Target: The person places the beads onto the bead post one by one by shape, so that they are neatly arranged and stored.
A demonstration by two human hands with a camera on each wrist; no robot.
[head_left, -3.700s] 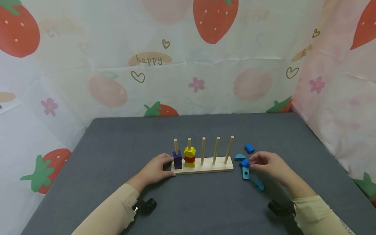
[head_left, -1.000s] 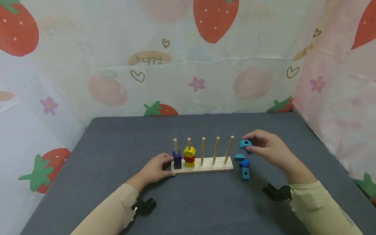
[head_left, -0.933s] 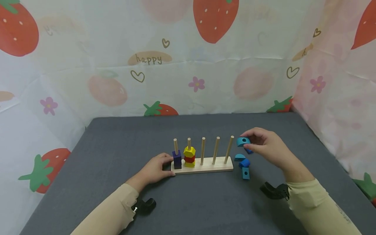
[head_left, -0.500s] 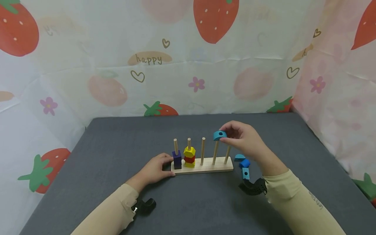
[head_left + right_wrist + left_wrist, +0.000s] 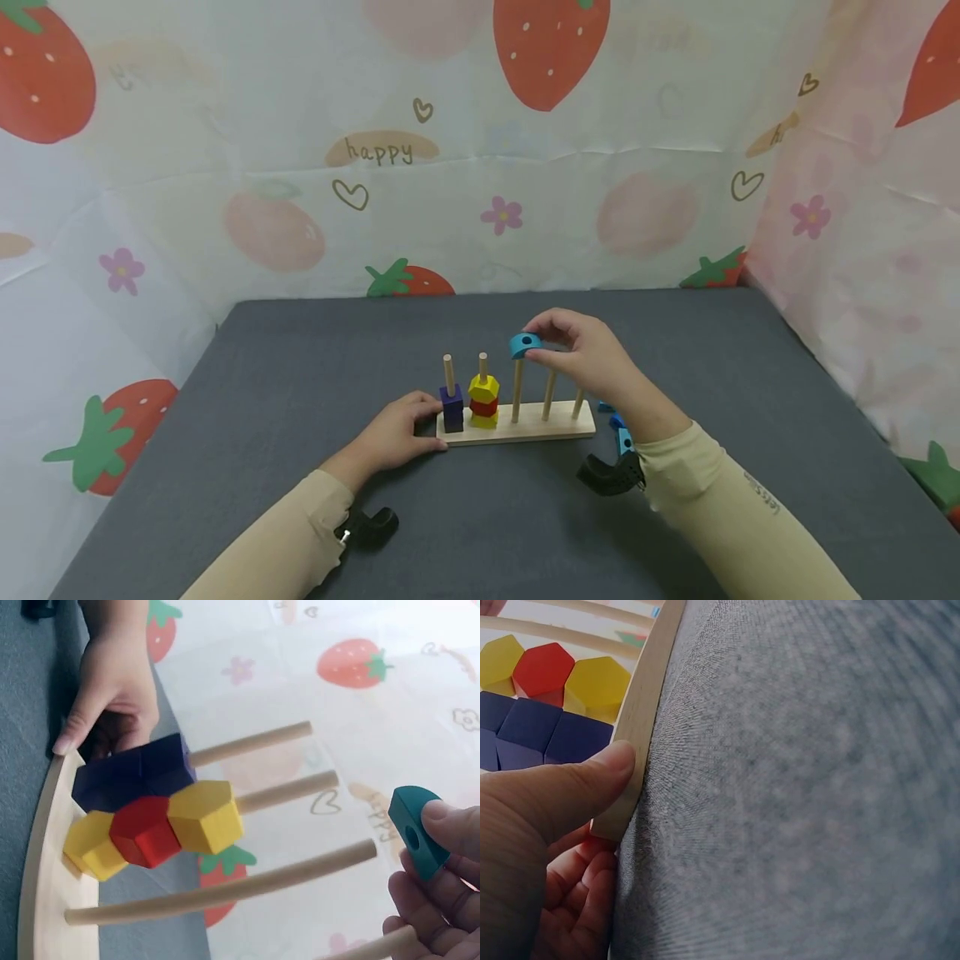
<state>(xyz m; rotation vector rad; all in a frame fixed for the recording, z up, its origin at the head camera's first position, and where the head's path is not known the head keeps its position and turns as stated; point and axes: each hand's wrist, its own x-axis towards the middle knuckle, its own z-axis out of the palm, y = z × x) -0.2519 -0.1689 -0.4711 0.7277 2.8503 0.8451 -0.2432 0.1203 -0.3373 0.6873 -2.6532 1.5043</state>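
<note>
My right hand point(image 5: 592, 354) pinches a light blue half-round block point(image 5: 517, 347) with a hole in it, between thumb and fingers. In the head view the block is at the top of the third peg point(image 5: 517, 392); the right wrist view shows the half-round block point(image 5: 427, 851) apart from that peg's tip point(image 5: 364, 851). My left hand point(image 5: 397, 429) grips the left end of the wooden peg board point(image 5: 555, 429), thumb on its front edge point(image 5: 641, 742). Dark purple square blocks point(image 5: 453, 412) sit on the first peg. Yellow and red hexagonal blocks point(image 5: 484, 407) are stacked on the second.
Right of the board lie several blue pieces, among them a rectangular block point(image 5: 625, 442) and a blue block point(image 5: 617, 422), partly hidden by my right forearm. Black wrist cameras point(image 5: 611, 475) hang below both wrists. A strawberry-print cloth point(image 5: 465, 225) stands behind the grey table point(image 5: 480, 517).
My right hand has picked up the half-round block from the table and carried it left, past the fifth and fourth pegs, to the third. My left hand keeps its place on the board.
</note>
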